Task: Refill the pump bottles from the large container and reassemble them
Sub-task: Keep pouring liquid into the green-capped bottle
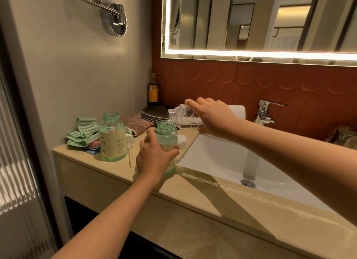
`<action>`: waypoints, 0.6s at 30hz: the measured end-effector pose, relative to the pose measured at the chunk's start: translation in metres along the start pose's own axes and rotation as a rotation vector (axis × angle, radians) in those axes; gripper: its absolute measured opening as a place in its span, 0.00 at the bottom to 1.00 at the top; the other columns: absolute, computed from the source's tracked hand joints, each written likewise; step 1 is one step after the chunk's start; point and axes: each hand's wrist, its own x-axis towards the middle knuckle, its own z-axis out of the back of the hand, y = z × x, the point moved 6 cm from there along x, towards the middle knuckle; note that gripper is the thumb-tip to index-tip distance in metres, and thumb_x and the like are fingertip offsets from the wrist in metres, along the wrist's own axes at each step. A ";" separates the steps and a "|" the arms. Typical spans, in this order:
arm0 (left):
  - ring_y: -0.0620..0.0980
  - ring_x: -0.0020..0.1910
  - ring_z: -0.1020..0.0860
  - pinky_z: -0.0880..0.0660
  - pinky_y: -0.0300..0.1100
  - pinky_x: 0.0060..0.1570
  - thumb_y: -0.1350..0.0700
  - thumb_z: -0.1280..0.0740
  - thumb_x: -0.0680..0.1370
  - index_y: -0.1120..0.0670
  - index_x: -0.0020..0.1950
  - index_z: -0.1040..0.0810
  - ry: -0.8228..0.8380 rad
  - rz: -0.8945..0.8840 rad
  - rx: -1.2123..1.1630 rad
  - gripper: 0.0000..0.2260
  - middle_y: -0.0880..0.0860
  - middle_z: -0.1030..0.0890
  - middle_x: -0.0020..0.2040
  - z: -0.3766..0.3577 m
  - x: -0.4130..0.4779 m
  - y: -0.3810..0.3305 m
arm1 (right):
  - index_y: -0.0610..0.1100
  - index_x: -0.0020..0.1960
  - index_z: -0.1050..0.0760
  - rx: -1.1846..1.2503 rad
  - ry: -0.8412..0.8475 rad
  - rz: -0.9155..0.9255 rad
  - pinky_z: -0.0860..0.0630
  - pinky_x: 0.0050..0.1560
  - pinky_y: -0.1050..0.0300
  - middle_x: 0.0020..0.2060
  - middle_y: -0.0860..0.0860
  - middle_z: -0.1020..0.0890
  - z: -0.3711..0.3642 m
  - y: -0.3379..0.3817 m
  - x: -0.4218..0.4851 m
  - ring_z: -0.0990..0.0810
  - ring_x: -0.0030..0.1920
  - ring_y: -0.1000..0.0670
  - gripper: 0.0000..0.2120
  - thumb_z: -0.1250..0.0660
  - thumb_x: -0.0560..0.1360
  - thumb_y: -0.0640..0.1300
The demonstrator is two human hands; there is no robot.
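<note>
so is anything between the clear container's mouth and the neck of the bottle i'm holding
Nothing visible. The clear container, tipped in the right hand, has its mouth right above the open neck of the green bottle the left hand grips. The pump lies on the counter beside the other bottle.

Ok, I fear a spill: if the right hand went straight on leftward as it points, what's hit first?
Likely the stack of plates, the clear bottle in the right hand leading; depth is unclear, so the near green bottle might come first.
</note>
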 end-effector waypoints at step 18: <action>0.56 0.58 0.28 0.25 0.49 0.45 0.43 0.28 0.68 0.52 0.67 0.43 -0.003 0.005 -0.004 0.35 0.56 0.27 0.59 -0.001 0.001 0.001 | 0.48 0.72 0.45 0.005 0.000 -0.003 0.28 0.47 0.56 0.56 0.46 0.26 0.000 0.000 0.000 0.27 0.50 0.48 0.37 0.28 0.70 0.45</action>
